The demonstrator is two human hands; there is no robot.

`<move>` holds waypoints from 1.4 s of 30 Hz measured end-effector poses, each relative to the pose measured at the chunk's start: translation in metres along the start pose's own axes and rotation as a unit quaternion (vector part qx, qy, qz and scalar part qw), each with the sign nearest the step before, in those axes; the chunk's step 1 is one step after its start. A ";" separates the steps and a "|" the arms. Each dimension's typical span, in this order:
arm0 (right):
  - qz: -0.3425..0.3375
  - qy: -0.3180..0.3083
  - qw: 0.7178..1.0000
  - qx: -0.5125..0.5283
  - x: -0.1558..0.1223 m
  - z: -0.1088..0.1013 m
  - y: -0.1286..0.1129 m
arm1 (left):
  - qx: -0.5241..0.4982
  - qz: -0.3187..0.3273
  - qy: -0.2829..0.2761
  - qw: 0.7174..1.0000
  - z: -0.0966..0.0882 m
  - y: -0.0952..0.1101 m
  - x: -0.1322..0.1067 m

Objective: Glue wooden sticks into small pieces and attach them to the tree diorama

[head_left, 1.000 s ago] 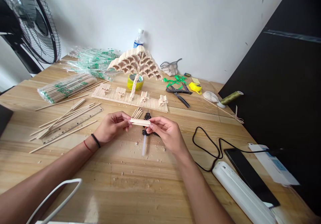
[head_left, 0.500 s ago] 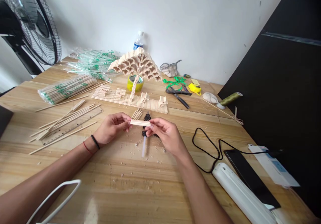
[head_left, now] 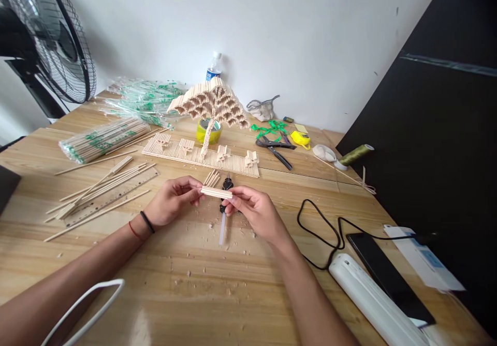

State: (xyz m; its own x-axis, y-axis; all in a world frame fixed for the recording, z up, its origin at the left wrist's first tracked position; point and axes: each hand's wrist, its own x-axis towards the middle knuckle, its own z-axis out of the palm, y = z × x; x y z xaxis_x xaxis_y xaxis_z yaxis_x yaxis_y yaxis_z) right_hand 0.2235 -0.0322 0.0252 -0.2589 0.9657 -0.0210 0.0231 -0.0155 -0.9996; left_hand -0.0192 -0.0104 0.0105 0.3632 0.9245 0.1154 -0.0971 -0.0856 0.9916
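Observation:
A short slab of glued wooden sticks [head_left: 216, 193] hangs just above the wooden table [head_left: 217, 294], held level between both hands. My left hand [head_left: 173, 199] pinches its left end with thumb and fingers. My right hand [head_left: 254, 211] grips its right end, fingers curled. Directly under the slab lies a black glue gun [head_left: 225, 197] with a clear glue stick [head_left: 222, 229] poking toward me. A few loose cut sticks [head_left: 212, 177] lie just beyond the slab.
A stick-built model with a tree-like canopy [head_left: 209, 103] stands on a stick base [head_left: 202, 155] behind. Chopstick bundles [head_left: 101, 137], loose sticks and a ruler [head_left: 111, 196] lie left. Scissors [head_left: 276, 148], thread spool [head_left: 355, 154], black cable [head_left: 322, 232], a phone [head_left: 388, 276] and a white device [head_left: 373, 302] lie right. A fan [head_left: 46, 35] stands far left.
Both hands and the stick slab hold nearly the same place; the right hand's fingers have shifted slightly along the slab's end. The view has tilted a little.

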 end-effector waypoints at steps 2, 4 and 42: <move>-0.003 -0.007 1.000 -0.013 0.000 0.001 -0.001 | 0.003 0.005 0.005 1.000 0.000 0.001 0.000; -0.010 -0.012 1.000 -0.024 -0.001 0.002 -0.003 | 0.017 0.005 0.009 1.000 0.000 0.002 -0.001; -0.030 0.027 0.999 -0.036 -0.002 0.005 -0.003 | 0.125 -0.016 -0.017 0.992 0.004 0.013 -0.006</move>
State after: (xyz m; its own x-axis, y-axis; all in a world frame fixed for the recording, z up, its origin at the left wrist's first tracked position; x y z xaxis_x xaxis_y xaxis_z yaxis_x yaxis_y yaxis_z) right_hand 0.2191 -0.0357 0.0280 -0.2093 0.9769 0.0426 0.0789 0.0603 -0.9951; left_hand -0.0191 -0.0180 0.0225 0.3940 0.9154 0.0822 0.1454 -0.1504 0.9779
